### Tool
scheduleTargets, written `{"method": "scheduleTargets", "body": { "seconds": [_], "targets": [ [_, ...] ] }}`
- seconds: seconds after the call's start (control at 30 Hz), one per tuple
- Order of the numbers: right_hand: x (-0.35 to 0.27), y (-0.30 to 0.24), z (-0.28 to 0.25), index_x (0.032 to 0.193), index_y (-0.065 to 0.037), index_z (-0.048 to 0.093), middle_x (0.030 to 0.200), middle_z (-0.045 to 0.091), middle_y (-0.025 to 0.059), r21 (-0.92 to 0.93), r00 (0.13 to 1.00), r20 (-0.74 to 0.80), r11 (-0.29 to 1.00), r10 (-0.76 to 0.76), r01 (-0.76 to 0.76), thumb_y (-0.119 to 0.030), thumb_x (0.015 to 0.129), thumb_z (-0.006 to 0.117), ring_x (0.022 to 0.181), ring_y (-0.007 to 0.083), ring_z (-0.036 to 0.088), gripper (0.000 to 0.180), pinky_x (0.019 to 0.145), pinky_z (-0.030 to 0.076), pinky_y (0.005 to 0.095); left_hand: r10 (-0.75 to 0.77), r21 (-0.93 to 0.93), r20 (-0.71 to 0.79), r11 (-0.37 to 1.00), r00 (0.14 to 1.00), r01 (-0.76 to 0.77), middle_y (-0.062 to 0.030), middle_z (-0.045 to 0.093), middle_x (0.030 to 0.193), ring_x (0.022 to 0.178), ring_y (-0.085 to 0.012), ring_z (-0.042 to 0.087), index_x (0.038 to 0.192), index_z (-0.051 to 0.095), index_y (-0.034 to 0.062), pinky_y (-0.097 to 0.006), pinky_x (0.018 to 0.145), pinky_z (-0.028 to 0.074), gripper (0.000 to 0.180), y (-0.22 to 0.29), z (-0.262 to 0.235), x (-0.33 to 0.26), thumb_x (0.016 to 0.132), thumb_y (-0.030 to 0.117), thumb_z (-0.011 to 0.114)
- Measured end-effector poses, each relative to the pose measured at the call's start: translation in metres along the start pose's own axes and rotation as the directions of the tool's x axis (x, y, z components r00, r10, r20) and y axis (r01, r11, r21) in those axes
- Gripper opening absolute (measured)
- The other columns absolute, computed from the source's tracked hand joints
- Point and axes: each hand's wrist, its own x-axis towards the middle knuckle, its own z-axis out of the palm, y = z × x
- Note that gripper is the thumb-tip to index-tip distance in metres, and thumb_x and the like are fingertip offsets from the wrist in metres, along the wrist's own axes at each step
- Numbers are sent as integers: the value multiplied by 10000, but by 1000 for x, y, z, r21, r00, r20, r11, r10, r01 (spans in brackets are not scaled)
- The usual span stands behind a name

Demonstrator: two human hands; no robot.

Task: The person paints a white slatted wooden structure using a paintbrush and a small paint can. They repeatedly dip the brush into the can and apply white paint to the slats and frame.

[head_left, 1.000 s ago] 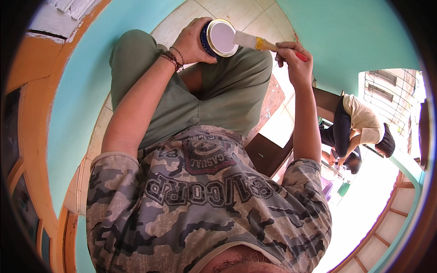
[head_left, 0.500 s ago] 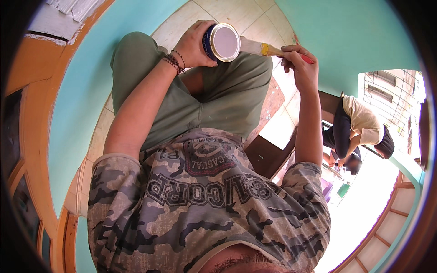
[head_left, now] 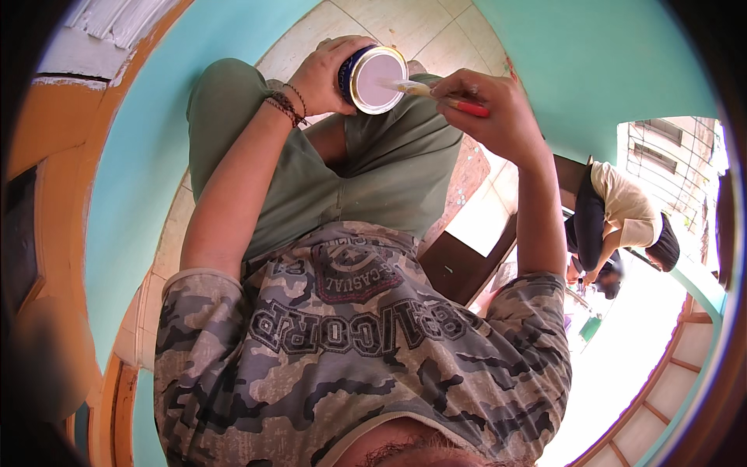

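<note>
My left hand (head_left: 323, 76) is wrapped round the side of a small blue paint can (head_left: 347, 87), its open top tilted toward me. Pale, greyish-white paint (head_left: 375, 81) shows inside the bright metal rim. Between the fingers of my right hand (head_left: 484, 109) is a paintbrush (head_left: 420, 89) with a red handle end. Its bristles reach over the can's right rim, and the tip lies at the paint. Both hands are held above my bent legs in green trousers (head_left: 311, 187).
Turquoise walls (head_left: 572, 70) rise on both sides of the tiled floor (head_left: 397, 27). At the left is an orange wooden frame (head_left: 58, 163). A dark brown board (head_left: 455, 268) lies right of my lap. Farther right, a person in a pale shirt (head_left: 618, 202) bends over near a window grille (head_left: 681, 152).
The brush has swung from beside the can to over its opening, bristle tip now at the paint. My right hand moved left and turned; the can shifted slightly left and down.
</note>
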Motion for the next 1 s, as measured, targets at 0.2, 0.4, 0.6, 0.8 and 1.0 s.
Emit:
{"method": "scheduleTargets", "body": {
  "seconds": [0.2,0.4,0.6,0.8,1.0],
  "targets": [
    [24,18,27,941,-32,723,876,720,119,50,977,38,977,-209,207,-1,782,662,791,311,682,173,736,543,393,2,-14,4,1000,1000,-2,-78,577,1396,1274,-316,550,1407,498,148,-426,1079,479,976,1,-2,0,546,229,951],
    [55,25,49,920,-53,739,896,717,147,5,983,85,987,-162,162,-8,779,613,840,359,678,195,773,553,436,-4,23,11,1000,1000,4,-85,575,1396,1281,-306,557,1422,488,148,-410,1071,489,964,-8,-12,-5,585,242,955],
    [69,33,67,939,-25,733,883,716,155,-29,988,5,987,-157,157,-10,757,656,818,346,680,198,763,550,412,-51,18,31,999,998,50,-100,582,1383,1270,-315,567,1429,474,130,-409,1064,490,976,-9,-16,-5,583,227,950],
    [74,39,75,920,0,723,871,711,174,-41,993,104,997,-54,59,6,722,662,806,351,682,208,748,549,403,-22,10,13,1000,1000,22,-105,587,1371,1243,-315,586,1432,470,125,-401,1056,493,967,-12,-14,-4,595,229,945],
    [75,33,71,935,-28,737,880,722,162,-64,991,130,998,20,-11,-26,756,653,820,339,692,197,770,560,419,-2,40,21,999,1000,1,-106,582,1372,1251,-311,580,1424,477,132,-407,1054,495,956,-10,-11,1,598,238,949]
  ]
}}
